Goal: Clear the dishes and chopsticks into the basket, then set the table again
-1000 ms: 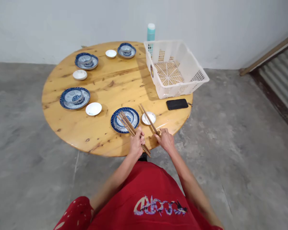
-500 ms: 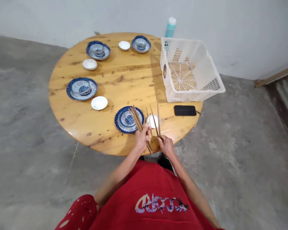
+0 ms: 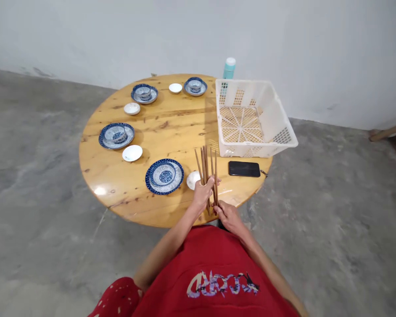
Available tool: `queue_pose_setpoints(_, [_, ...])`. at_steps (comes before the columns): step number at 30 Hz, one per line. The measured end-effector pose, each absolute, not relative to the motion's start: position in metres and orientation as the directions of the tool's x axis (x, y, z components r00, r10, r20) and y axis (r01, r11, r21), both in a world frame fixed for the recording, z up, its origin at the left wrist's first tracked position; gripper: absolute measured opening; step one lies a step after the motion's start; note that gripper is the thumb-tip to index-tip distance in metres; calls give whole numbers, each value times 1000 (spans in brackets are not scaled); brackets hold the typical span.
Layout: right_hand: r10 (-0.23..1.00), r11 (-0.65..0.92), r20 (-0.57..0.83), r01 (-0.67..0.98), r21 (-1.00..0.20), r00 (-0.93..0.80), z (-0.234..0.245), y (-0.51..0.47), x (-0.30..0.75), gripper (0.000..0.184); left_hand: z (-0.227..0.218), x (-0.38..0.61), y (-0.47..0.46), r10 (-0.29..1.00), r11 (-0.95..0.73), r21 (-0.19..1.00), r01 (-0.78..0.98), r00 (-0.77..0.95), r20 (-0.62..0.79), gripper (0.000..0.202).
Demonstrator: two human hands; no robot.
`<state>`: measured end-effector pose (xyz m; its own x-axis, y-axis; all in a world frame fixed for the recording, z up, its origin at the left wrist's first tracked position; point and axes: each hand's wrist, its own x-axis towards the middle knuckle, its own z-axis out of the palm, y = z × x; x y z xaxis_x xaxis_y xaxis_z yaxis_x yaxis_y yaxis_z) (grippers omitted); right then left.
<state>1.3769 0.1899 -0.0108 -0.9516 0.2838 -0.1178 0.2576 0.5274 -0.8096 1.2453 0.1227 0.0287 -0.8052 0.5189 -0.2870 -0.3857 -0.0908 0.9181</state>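
Several brown chopsticks stick up out of my left hand, which is closed around them above the table's near edge. Just to its right, my right hand pinches two chopsticks near their lower ends. The two groups stand close together, almost side by side. Partly behind my left hand lies a small white dish. Left of that dish is a blue-patterned plate with a matching bowl on it.
A round wooden table carries more blue plates with bowls and white dishes along its left and far side. At the right stand a white plastic basket, a black phone and a turquoise bottle.
My left hand has moved right and its chopsticks now point more upright, close beside the pair in my right hand. The head view has tilted upward, showing more wall.
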Motion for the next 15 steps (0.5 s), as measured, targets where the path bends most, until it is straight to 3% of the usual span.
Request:
queue_pose_setpoints(3, [198, 574, -160, 246, -781, -967, -12, 215, 1386, 22, 29, 1263, 141, 522, -46, 933, -358, -805, -283, 47])
queue_pose_setpoints(8, [43, 460, -236, 229, -858, -971, -12, 253, 1396, 20, 31, 1290, 167, 464, -50, 941, -334, -842, -274, 44])
queue_pose_setpoints(15, [30, 596, -269, 233, -769, -963, -16, 290, 1396, 18, 24, 1301, 193, 377, 68, 990, -123, -916, -140, 27])
